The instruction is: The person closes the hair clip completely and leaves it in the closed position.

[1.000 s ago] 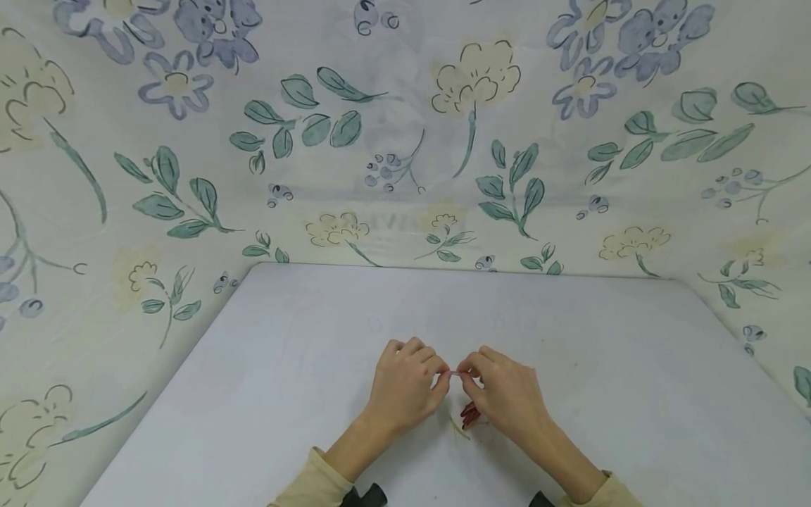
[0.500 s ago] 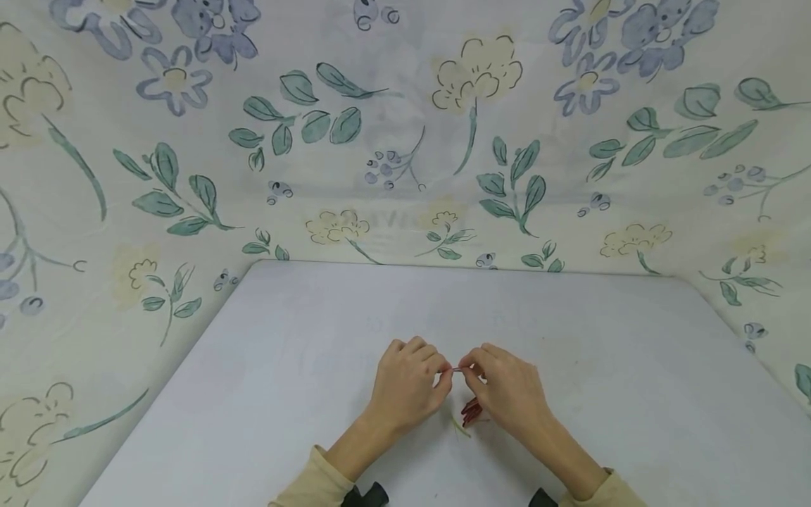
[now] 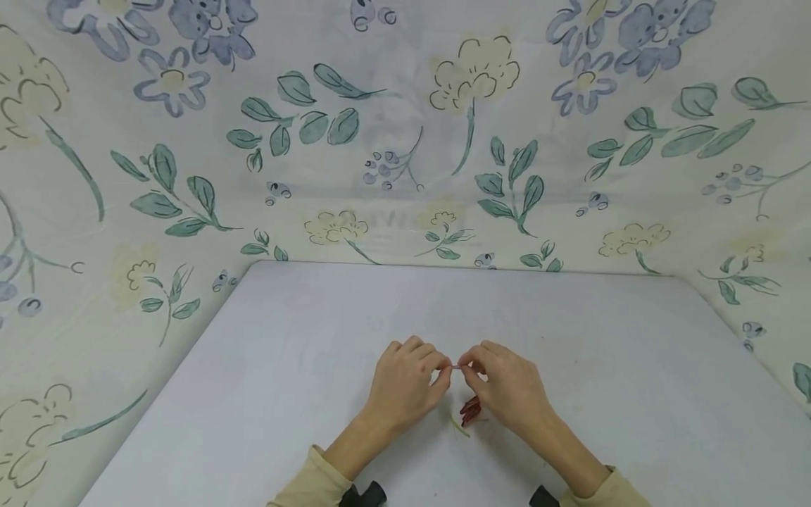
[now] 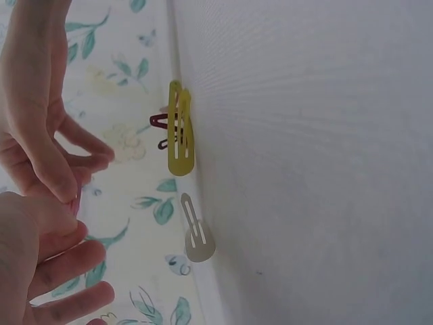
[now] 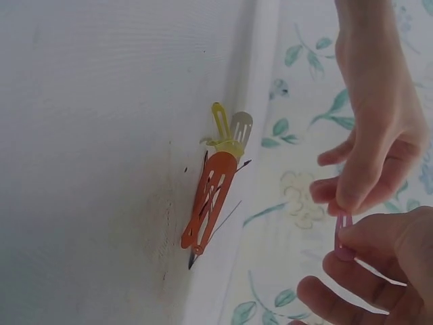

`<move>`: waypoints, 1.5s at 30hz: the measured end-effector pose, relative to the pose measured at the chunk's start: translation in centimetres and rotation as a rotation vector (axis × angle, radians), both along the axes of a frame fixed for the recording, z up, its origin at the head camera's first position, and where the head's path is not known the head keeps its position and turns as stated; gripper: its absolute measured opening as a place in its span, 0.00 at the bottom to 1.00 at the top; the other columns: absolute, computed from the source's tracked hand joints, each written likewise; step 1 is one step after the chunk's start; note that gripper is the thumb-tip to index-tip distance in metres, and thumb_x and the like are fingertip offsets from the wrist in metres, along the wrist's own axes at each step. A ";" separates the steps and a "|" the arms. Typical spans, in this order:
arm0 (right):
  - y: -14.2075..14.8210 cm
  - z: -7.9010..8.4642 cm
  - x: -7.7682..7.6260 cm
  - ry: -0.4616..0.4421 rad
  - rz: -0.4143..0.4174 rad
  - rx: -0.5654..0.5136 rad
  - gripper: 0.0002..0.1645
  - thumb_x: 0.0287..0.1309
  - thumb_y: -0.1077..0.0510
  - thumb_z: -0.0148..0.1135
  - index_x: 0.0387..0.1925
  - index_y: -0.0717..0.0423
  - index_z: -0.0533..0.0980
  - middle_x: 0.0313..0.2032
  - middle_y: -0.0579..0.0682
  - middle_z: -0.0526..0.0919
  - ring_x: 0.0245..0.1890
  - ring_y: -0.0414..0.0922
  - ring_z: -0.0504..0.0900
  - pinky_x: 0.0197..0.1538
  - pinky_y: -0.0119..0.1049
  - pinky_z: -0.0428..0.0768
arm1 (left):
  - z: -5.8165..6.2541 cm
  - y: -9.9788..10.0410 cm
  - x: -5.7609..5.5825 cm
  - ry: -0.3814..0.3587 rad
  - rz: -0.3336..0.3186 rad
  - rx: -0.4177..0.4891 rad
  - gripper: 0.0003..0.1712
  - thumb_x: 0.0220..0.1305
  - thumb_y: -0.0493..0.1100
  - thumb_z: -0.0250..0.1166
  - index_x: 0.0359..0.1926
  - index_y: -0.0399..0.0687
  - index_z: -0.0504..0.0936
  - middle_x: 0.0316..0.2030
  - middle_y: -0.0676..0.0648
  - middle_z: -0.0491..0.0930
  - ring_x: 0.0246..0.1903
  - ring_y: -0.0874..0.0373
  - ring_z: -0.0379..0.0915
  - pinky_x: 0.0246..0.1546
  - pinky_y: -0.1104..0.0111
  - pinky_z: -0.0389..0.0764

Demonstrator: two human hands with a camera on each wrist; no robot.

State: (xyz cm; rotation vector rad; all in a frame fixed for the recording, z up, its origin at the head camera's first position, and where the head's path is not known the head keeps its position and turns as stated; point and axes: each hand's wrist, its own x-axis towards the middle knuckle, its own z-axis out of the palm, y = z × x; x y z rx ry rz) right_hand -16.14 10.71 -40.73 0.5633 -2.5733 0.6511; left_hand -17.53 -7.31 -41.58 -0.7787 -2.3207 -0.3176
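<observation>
A flowery cloth (image 3: 405, 77) is hung behind a white worktop (image 3: 298, 331). Above it, the left hand (image 3: 405, 377) and the right hand (image 3: 510, 387) are held close together, thumb and finger of each pinched. Below them, near the right hand, hair clips (image 3: 470, 410) are heaped: orange, yellow, grey and dark red. The pink clip (image 5: 344, 254) is held up between the hands, one end gripped by each. It is probably being bent open or snapped shut; which one cannot be told. Next, a firm pinch and a small push may be needed.
</observation>
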 end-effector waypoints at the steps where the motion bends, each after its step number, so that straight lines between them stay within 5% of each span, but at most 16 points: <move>1: 0.0 0.0 0.0 -0.002 0.001 0.000 0.09 0.50 0.63 0.73 0.30 0.47 0.83 0.25 0.37 0.78 0.26 0.40 0.81 0.24 0.26 0.70 | 0.0 0.0 0.0 -0.006 0.001 -0.001 0.02 0.54 0.44 0.72 0.27 0.56 0.86 0.25 0.60 0.83 0.31 0.63 0.76 0.30 0.69 0.73; 19: 0.1 0.7 0.0 -0.117 -0.004 -0.054 0.04 0.58 0.59 0.69 0.36 0.47 0.84 0.28 0.38 0.81 0.25 0.34 0.74 0.26 0.28 0.71 | 0.2 -0.1 -0.1 0.018 -0.015 0.066 0.03 0.54 0.43 0.72 0.27 0.55 0.86 0.25 0.58 0.84 0.29 0.61 0.76 0.28 0.68 0.74; 27: 0.6 1.0 -0.5 -0.214 0.066 -0.155 0.04 0.60 0.60 0.67 0.37 0.48 0.84 0.29 0.39 0.85 0.27 0.35 0.77 0.29 0.29 0.74 | 0.1 0.1 -0.3 0.011 -0.016 0.085 0.03 0.55 0.43 0.73 0.28 0.55 0.86 0.26 0.58 0.84 0.28 0.61 0.76 0.27 0.69 0.73; 33: 1.3 1.1 -1.5 -0.345 0.177 -0.266 0.04 0.63 0.61 0.64 0.39 0.52 0.83 0.34 0.44 0.86 0.35 0.40 0.79 0.36 0.32 0.78 | 0.2 0.1 -0.6 0.002 -0.023 0.126 0.04 0.53 0.42 0.75 0.28 0.55 0.86 0.24 0.57 0.83 0.27 0.61 0.75 0.26 0.69 0.73; 45: 1.9 1.9 -5.7 -0.561 0.312 -0.317 0.11 0.68 0.57 0.59 0.45 0.58 0.80 0.39 0.57 0.84 0.36 0.50 0.80 0.39 0.37 0.80 | 1.1 -0.9 -2.9 -0.176 -0.068 0.224 0.01 0.58 0.39 0.72 0.31 0.51 0.88 0.28 0.54 0.85 0.29 0.58 0.78 0.27 0.70 0.77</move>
